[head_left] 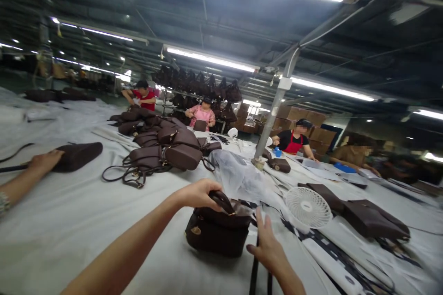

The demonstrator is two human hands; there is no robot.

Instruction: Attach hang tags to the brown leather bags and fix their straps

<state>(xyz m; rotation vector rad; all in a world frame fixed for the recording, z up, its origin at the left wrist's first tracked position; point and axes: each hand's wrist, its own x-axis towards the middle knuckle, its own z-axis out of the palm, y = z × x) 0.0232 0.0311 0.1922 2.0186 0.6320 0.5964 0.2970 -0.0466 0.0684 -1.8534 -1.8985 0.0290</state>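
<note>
A dark brown handbag [219, 235] stands upright on the white-covered table right in front of me, a small gold emblem on its front. My left hand [202, 193] is closed round its top handle [222, 201]. Beside the bag's right end, my right hand [268, 239] has its fingers stretched out and thumb apart, holding nothing that I can see. A dark shoulder strap [254, 267] hangs down next to that hand. Clear plastic [242, 209] shows at the bag's top opening.
Brown handbags [166, 140] lie in a pile ahead, beside a plastic sheet [238, 175]. A co-worker's hand [44, 160] touches another bag [78, 156] at left. A white fan [307, 207], more brown bags [375, 219] and a metal post [275, 110] are to the right. Several people work beyond.
</note>
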